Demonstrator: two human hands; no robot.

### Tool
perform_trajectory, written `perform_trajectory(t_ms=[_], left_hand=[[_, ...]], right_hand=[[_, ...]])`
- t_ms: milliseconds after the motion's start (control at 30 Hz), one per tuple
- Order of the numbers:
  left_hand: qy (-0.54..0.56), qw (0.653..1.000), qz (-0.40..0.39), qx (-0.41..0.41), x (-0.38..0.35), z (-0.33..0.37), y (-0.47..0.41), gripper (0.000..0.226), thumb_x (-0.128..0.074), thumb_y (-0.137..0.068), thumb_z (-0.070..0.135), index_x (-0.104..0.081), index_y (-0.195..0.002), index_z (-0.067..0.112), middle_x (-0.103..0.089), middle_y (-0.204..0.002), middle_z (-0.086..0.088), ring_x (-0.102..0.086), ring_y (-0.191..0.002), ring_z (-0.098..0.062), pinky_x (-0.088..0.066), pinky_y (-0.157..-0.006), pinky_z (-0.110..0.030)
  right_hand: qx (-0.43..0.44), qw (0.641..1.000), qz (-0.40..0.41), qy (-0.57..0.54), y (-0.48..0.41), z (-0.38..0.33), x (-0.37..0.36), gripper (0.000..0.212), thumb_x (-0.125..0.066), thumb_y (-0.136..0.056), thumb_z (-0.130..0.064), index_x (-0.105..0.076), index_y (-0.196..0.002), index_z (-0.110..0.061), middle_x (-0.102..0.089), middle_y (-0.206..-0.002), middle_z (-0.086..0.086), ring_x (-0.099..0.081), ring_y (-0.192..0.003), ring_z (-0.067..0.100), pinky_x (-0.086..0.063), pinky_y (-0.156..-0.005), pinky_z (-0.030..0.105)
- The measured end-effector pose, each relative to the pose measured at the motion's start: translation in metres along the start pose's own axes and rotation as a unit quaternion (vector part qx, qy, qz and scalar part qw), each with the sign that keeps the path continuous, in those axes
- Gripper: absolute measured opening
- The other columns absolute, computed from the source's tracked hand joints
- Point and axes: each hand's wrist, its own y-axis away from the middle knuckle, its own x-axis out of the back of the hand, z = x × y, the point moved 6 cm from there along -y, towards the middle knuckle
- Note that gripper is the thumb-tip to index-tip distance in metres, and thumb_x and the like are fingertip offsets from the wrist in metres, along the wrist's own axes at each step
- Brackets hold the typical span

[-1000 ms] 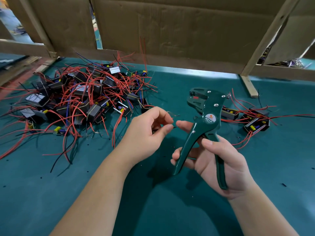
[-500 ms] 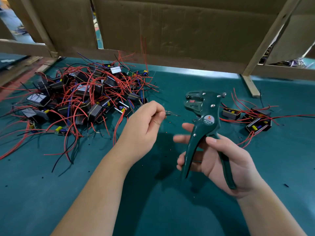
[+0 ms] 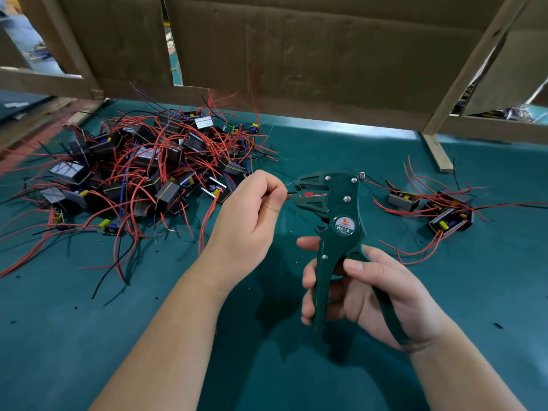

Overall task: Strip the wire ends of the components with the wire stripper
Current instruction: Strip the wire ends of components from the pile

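**Lined up a wire end at the stripper, with most of the pile left to do**

Head view. Pinched a thin dark wire end (image 3: 291, 192) between curled thumb and forefinger of the left hand (image 3: 252, 223). Held its tip at the open mouth of the green wire stripper (image 3: 341, 223), just past the left fingertips. Could not tell whether it sat in the blades yet.

Grasped the stripper's two handles in the right hand (image 3: 382, 298), with fingers wrapped round one and palm against the other. Judged them not yet squeezed.

Left a tangled heap of components (image 3: 142, 173), trailing red and black leads, beyond and outward of the left hand. Took these as waiting. Kept a small group of components (image 3: 439, 206) beyond the right hand, probably finished.

Showed specks of cut insulation on the green mat (image 3: 89, 336) around both hands. Judged the job early, with far more left than done.
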Motion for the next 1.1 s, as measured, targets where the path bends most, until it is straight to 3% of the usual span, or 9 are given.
perform_trajectory(t_ms=[433, 1100], left_hand=[[-0.018, 0.999, 0.005, -0.040, -0.001, 0.009, 0.000, 0.016, -0.044, -0.098, 0.014, -0.046, -0.082, 0.014, -0.038, -0.067, 0.013, -0.037, -0.062, 0.001, -0.029, -0.060, -0.010], [-0.076, 0.992, 0.027, -0.099, 0.004, 0.014, -0.001, 0.013, -0.049, -0.097, 0.007, -0.054, -0.086, 0.009, -0.041, -0.073, 0.016, -0.040, -0.069, 0.003, -0.030, -0.066, -0.009]], right_hand=[[-0.013, 0.999, -0.013, 0.026, 0.001, 0.003, 0.002, 0.062, -0.076, -0.079, -0.041, -0.059, -0.123, -0.001, -0.061, -0.087, 0.021, -0.061, -0.068, 0.039, -0.051, -0.069, 0.051], [-0.016, 0.999, -0.007, 0.030, 0.000, 0.003, 0.003, 0.060, -0.075, -0.076, -0.052, -0.065, -0.113, -0.004, -0.061, -0.080, 0.018, -0.061, -0.062, 0.036, -0.052, -0.063, 0.048]])
